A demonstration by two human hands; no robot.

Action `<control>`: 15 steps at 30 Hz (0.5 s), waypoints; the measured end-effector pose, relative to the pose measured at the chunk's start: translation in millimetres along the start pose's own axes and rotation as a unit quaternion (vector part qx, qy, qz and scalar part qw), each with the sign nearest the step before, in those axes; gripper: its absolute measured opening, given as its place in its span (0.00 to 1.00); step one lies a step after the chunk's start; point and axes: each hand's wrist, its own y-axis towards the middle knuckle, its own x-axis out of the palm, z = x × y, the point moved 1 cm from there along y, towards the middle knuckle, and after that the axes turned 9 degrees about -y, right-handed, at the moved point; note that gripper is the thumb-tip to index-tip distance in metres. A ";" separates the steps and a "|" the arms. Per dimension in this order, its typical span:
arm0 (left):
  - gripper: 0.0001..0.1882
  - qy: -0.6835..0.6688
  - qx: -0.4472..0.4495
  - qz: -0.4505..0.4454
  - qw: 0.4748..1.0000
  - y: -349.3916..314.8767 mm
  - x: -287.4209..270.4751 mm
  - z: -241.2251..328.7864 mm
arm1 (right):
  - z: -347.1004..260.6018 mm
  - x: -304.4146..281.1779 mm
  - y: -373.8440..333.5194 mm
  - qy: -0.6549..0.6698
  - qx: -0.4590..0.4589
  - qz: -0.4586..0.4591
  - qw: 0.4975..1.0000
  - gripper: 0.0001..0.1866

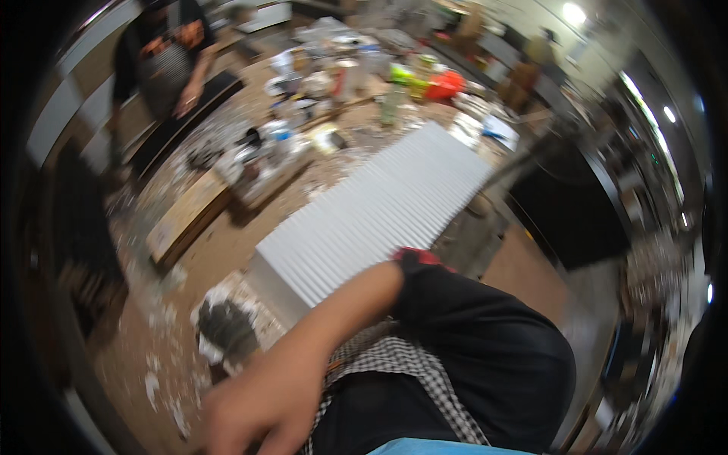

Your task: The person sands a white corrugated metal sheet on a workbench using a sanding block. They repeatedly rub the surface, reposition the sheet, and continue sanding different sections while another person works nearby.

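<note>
My right arm, in a black sleeve, bends across my body. My right hand (pixel 262 417) hangs blurred at the lower left, by the picture's bottom edge, and its fingers are smeared and partly cut off. Whether it holds anything does not show. Nearest to it is a dark grey, rough lump (pixel 227 330) on a white crumpled sheet or spill on the table. Beyond my forearm lies a large white ribbed panel or block (pixel 379 205), set slantwise on the table. My left hand is out of view.
The brown worktable (pixel 144 334) is spotted with white. A wooden beam (pixel 189 216) lies left of the ribbed panel. Bottles, bags and a red plastic bag (pixel 445 85) crowd the far side. A co-worker (pixel 163 61) stands at far left; a black panel (pixel 572 205) is at right.
</note>
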 end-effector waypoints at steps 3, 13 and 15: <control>0.13 -0.020 0.012 0.006 1.000 9.6 -0.3 23.3 | -2.4 15.7 25.5 0.151 -0.045 0.075 0.985 0.18; 0.13 -0.018 -0.013 -0.007 1.000 15.3 -20.7 12.0 | 25.6 34.6 39.4 0.208 -0.086 0.060 0.972 0.17; 0.13 -0.015 -0.022 -0.004 1.000 19.1 -21.9 8.8 | 33.4 43.8 42.3 0.232 -0.089 0.048 0.967 0.17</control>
